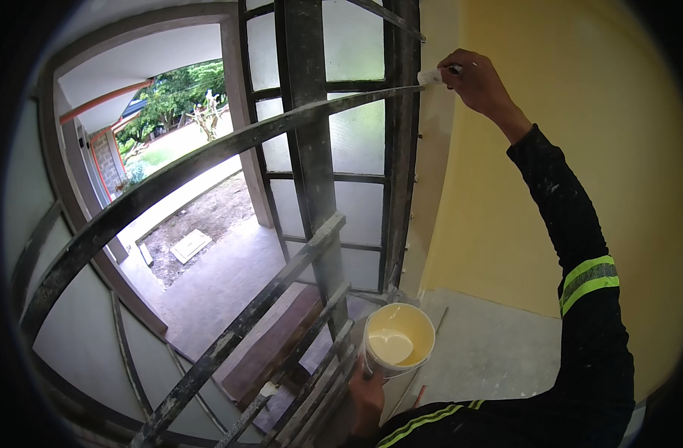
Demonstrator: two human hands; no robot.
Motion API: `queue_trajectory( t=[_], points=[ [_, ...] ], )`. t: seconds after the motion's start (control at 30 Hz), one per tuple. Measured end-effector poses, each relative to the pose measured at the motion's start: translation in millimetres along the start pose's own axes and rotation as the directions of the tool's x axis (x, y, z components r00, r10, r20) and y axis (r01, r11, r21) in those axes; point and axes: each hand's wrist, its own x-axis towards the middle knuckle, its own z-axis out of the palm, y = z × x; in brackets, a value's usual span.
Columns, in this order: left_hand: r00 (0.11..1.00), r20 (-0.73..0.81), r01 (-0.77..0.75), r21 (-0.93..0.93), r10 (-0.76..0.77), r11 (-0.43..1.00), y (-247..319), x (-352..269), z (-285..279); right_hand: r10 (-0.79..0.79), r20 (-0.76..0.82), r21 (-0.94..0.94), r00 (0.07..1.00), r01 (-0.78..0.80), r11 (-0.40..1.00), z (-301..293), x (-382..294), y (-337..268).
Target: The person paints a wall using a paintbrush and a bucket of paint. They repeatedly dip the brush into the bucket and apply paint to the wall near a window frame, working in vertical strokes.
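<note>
My right hand [474, 78], at the end of a stretched arm in a dark sleeve, is closed on a paintbrush. The pale bristles of the paintbrush [429, 77] lie at the narrow wall strip [436, 123] between the dark window frame and the yellow wall [520, 224]. Low in the view my left hand [368, 395] holds a white plastic bucket [398, 367] by its lower side. Pale yellow paint [390, 346] lies in the bucket, and its inner wall is coated with it. A thin wire handle hangs down at the bucket's front.
Dark metal bars [235, 140], stained with paint, cross the left and lower view. Behind them stand a window with frosted panes [355, 134] and an open doorway [49, 112]. Below right is a grey, spattered floor [487, 347] with a thin rod [431, 347] on it.
</note>
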Motion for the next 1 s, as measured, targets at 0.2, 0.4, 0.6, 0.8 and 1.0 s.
queue_trajectory(
  t=[0.2, 0.4, 0.6, 0.8, 1.0],
  points=[
    [0.995, -0.011, -0.095, 0.073, 0.096, 0.993, 2, -3, 4, 0.027, 0.054, -0.155, 0.998, -0.018, 0.988, -7, 9, -2],
    [0.993, -0.008, -0.112, 0.136, 0.114, 0.984, 1, -1, 1, 0.009, 0.099, -0.209, 0.995, 0.012, 0.978, -7, -12, -4],
    [0.999, -0.039, 0.002, 0.032, -0.001, 0.999, -3, 0, 2, 0.168, 0.017, -0.091, 0.986, -0.165, 0.982, 2, -27, -1],
    [1.000, -0.007, -0.027, 0.035, 0.027, 0.999, -7, 1, -1, 0.058, -0.157, -0.079, 0.986, -0.071, 0.994, 11, -40, -2],
    [0.999, -0.014, -0.028, 0.082, 0.029, 0.996, -5, 2, -1, 0.096, -0.199, 0.025, 0.975, -0.093, 0.995, 33, -68, -7]
  ],
)
